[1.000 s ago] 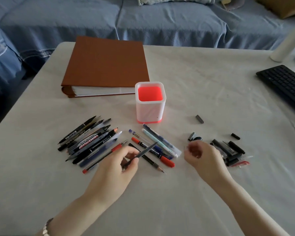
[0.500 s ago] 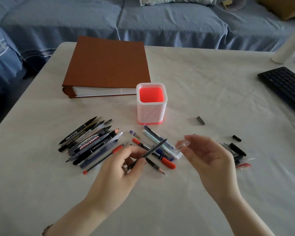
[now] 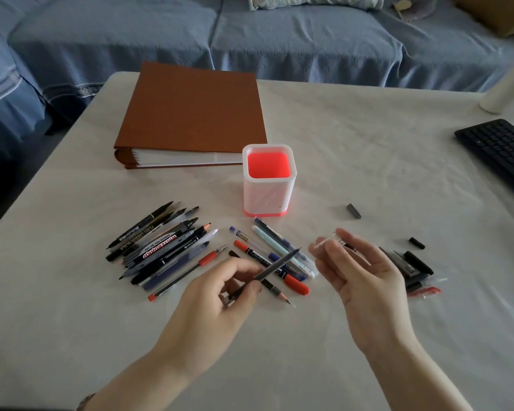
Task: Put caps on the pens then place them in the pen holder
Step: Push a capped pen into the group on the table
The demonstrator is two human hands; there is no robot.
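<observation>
- Left hand point(image 3: 220, 295): thumb and fingers curled round the lower end of a grey pen point(image 3: 276, 265), pinching it; the pen slants up and to the right from the fingers, its far end aimed toward the right hand
- Right hand point(image 3: 365, 280): palm turned up, thumb and forefinger tips pinching a clear cap point(image 3: 328, 240); the other fingers relaxed and loosely extended, holding nothing
- Clear cap: held just right of the grey pen's far end, a small gap between them, not on the pen
- Pen holder point(image 3: 267, 197): white walls, red inside, upright on the table point(image 3: 368, 143), beyond both sets of fingers and nearer the left ones
- Heap of pens point(image 3: 163, 244): markers and pens lying side by side, left of and beyond the left fingers
- Second group of pens point(image 3: 279, 247): lying between the two hands, beneath the raised grey pen
- Red-capped marker point(image 3: 296, 286) and pencil point(image 3: 281, 296): on the table just right of the left fingertips
- Heap of caps point(image 3: 413, 264): mostly black, one red, right of the right hand and partly hidden behind its fingers
- Loose grey cap point(image 3: 353, 211): alone, beyond the right fingertips
- Small black cap point(image 3: 417, 243): alone, right of the right fingertips, near the heap of caps
- Brown binder point(image 3: 196, 114): closed, flat, well beyond the left fingers, just behind the pen holder
- Black keyboard point(image 3: 499, 149): far right, well apart from the right fingers
</observation>
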